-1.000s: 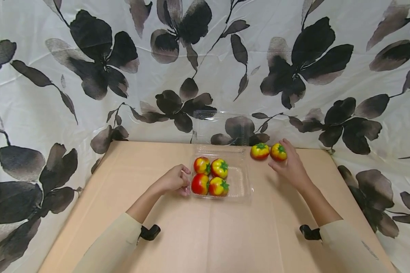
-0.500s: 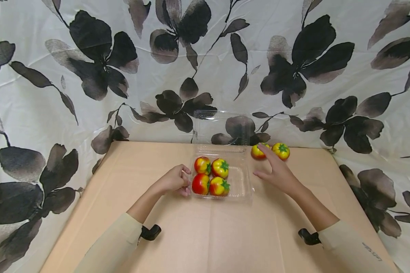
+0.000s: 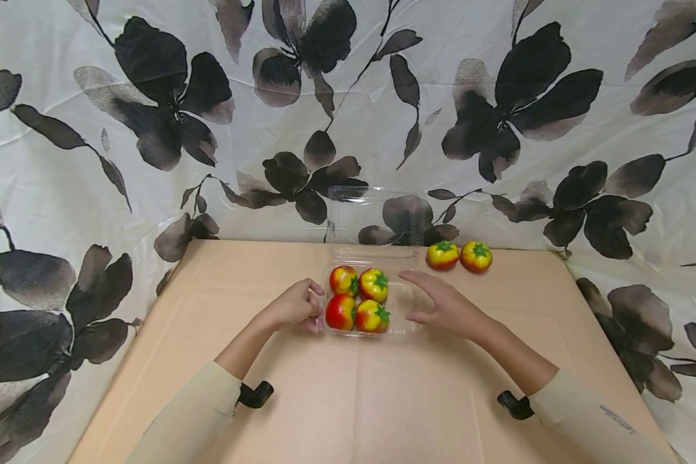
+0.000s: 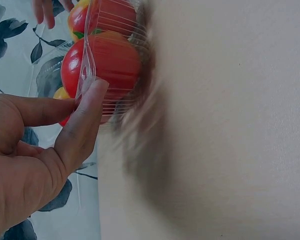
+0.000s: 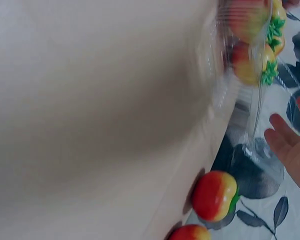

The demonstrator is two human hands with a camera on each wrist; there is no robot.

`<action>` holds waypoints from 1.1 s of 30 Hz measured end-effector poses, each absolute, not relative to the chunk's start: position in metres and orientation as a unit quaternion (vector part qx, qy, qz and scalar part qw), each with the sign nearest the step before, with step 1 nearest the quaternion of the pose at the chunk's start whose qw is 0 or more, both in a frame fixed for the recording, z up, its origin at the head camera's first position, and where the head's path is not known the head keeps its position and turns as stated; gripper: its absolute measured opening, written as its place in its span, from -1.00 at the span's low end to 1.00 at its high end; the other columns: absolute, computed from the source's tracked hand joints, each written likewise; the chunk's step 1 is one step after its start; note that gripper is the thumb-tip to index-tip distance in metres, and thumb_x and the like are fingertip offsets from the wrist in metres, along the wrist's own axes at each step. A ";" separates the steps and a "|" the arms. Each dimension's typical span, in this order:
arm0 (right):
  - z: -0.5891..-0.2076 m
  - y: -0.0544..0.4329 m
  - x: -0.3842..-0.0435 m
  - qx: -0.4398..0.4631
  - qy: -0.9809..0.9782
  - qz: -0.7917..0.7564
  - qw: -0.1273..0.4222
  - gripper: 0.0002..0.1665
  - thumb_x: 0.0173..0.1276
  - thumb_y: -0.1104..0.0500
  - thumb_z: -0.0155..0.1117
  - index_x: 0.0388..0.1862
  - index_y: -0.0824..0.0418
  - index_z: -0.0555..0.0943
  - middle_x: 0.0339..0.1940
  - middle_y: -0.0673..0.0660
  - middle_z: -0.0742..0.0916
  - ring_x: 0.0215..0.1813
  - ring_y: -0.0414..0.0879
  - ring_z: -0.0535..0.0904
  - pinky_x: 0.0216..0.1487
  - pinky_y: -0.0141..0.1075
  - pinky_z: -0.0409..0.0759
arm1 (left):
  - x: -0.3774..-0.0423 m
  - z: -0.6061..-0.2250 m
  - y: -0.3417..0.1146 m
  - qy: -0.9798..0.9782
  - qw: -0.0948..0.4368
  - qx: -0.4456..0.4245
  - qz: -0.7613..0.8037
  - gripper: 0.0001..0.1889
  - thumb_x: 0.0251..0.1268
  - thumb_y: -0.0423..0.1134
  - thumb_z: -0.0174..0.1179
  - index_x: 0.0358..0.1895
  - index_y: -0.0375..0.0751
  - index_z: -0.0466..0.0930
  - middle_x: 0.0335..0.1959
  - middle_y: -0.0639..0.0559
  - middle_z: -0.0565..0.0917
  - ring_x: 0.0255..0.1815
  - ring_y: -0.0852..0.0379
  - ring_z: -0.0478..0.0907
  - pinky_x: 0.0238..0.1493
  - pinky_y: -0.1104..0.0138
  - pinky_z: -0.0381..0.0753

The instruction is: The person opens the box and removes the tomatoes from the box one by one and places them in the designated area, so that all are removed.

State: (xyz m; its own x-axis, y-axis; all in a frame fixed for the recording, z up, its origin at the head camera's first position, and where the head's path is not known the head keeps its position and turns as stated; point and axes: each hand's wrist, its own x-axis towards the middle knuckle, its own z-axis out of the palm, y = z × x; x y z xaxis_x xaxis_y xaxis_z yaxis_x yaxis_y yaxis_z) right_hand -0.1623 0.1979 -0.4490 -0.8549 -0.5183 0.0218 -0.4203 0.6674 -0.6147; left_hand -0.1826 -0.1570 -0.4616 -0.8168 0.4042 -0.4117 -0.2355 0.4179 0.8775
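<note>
A clear plastic clamshell container [image 3: 399,301] stands in the middle of the table, its lid [image 3: 377,216] raised at the back. Inside its left part sit several red-and-yellow tomato-like fruits [image 3: 340,312] with green star-shaped tops. My left hand [image 3: 292,306] pinches the container's left rim [image 4: 86,62] between thumb and finger, as the left wrist view shows. Over the container's right part, my right hand [image 3: 449,306] is spread with thumb and fingers apart, holding nothing. Two more such fruits, a left one [image 3: 443,256] and a right one [image 3: 476,257], lie behind it.
The tan table [image 3: 348,399] has its back edge against a white cloth [image 3: 394,129] printed with dark flowers. Both loose fruits lie near that back edge, just right of the lid. Black wrist cameras, a left one [image 3: 255,394] and a right one [image 3: 516,405], jut from the sleeves.
My right hand has left the rightmost loose fruit, passed in front of the other and moved left and nearer, over the container. The left hand stays at the rim.
</note>
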 end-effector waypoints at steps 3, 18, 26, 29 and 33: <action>-0.451 0.191 -0.163 -0.285 0.898 -0.322 0.098 -0.05 0.28 -0.02 0.54 0.58 0.08 0.34 0.57 0.11 0.47 0.55 0.18 0.39 0.51 0.18 0.42 | -0.183 -0.461 -0.157 0.789 0.298 0.053 0.534 -0.61 0.40 -0.56 0.07 0.23 -0.49 0.26 -0.37 -0.29 0.67 -0.50 -0.03 0.73 -0.35 0.18 0.83; -0.458 0.166 -0.169 -0.362 0.858 -0.314 0.183 -0.15 0.39 0.08 0.45 0.60 0.02 0.33 0.60 -0.01 0.43 0.56 0.06 0.40 0.50 0.05 0.49 | -0.182 -0.460 -0.156 0.791 0.295 0.059 0.532 -0.61 0.41 -0.55 0.08 0.24 -0.49 0.26 -0.34 -0.30 0.67 -0.49 -0.04 0.74 -0.36 0.16 0.83; -0.464 0.159 -0.174 -0.380 0.846 -0.312 0.206 -0.17 0.42 -0.03 0.40 0.60 0.03 0.33 0.61 0.09 0.42 0.62 0.14 0.30 0.50 0.11 0.47 | -0.181 -0.461 -0.155 0.789 0.293 0.063 0.536 -0.63 0.41 -0.57 0.06 0.22 -0.49 0.26 -0.36 -0.30 0.67 -0.52 0.02 0.73 -0.38 0.17 0.83; -0.468 0.157 -0.175 -0.381 0.843 -0.318 0.208 -0.18 0.42 -0.04 0.39 0.60 0.02 0.34 0.61 0.07 0.42 0.61 0.11 0.31 0.46 0.06 0.52 | -0.181 -0.462 -0.156 0.789 0.293 0.062 0.536 -0.62 0.41 -0.57 0.07 0.22 -0.49 0.25 -0.35 -0.30 0.67 -0.51 0.02 0.73 -0.37 0.16 0.83; -0.472 0.154 -0.176 -0.387 0.840 -0.323 0.203 -0.18 0.41 0.01 0.42 0.59 0.04 0.35 0.60 0.08 0.43 0.59 0.10 0.34 0.42 0.02 0.58 | -0.182 -0.461 -0.156 0.789 0.295 0.058 0.536 -0.62 0.41 -0.57 0.07 0.23 -0.48 0.26 -0.34 -0.30 0.66 -0.51 0.00 0.73 -0.35 0.15 0.83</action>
